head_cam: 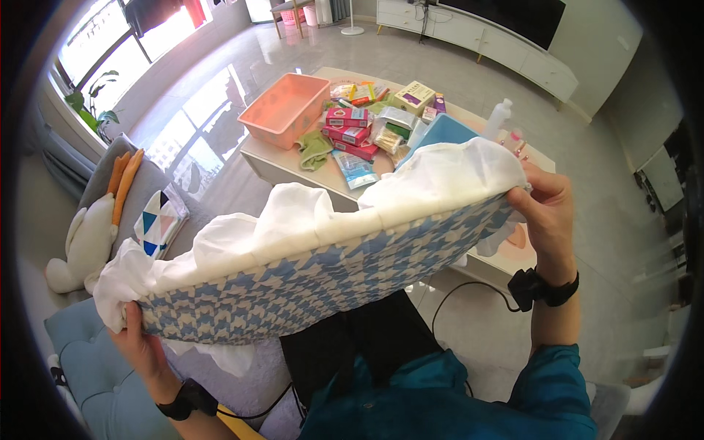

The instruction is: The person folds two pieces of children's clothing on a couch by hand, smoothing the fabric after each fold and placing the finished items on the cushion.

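A blue and cream houndstooth cloth with a white ruffled edge (308, 275) is stretched between my two hands above my lap. My left hand (140, 341) grips its lower left corner, the thumb over the patterned side. At the upper right corner, my right hand (544, 203) pinches the cloth between thumb and fingers. The white ruffle (451, 170) stands up along the far edge and hides part of the low table (264, 159) behind it. Each wrist wears a black strap with a cable.
On the table are a pink plastic basket (286, 110), a blue bin (445, 132), several pink boxes (349, 133), a green cloth (314, 151), a blue and white packet (355, 169) and a white bottle (498, 118). A plush bird (93, 236) lies on the grey sofa at left, beside a blue cushion (104, 374).
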Demonstrator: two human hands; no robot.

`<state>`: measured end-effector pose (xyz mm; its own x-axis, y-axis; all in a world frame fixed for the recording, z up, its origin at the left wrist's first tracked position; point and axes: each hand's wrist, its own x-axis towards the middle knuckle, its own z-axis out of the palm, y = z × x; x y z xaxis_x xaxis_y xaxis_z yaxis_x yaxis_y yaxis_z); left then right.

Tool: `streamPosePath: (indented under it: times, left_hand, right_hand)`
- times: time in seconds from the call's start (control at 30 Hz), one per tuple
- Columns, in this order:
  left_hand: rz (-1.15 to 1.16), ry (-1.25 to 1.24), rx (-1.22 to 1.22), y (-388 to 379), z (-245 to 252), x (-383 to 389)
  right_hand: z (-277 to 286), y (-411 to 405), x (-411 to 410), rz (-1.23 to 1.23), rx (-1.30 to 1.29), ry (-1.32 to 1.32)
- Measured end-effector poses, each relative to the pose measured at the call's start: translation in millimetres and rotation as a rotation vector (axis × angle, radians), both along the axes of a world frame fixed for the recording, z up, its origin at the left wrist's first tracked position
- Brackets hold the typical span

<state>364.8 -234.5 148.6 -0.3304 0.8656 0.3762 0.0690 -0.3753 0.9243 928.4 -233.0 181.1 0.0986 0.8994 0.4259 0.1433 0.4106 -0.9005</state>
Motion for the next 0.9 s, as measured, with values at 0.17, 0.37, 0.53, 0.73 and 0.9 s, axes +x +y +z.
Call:
streamPosePath:
  times: [0.17,0.37,0.53,0.73,0.9]
  left_hand:
    - [-0.121,-0.052,0.004,-29.4,2.4,-23.5]
    - [-0.019,0.476,-0.1,-4.6,17.1,-16.9]
    - [0.088,0.51,-0.088,36.1,28.9,-1.3]
    - [0.242,0.802,0.153,-7.1,43.7,-2.6]
    - [-0.051,0.827,-0.058,-56.6,-13.7,10.9]
  right_hand:
    - [14.8,-21.3,3.3,-0.053,-0.105,-0.012]
    - [24.1,-3.9,-9.7,-0.095,-0.06,-0.277]
    - [18.7,28.9,-4.5,0.001,0.103,-0.235]
    - [20.9,-8.4,-8.7,-0.139,0.117,-0.309]
    - [-23.2,-42.7,-10.9,0.07,-0.113,-0.488]
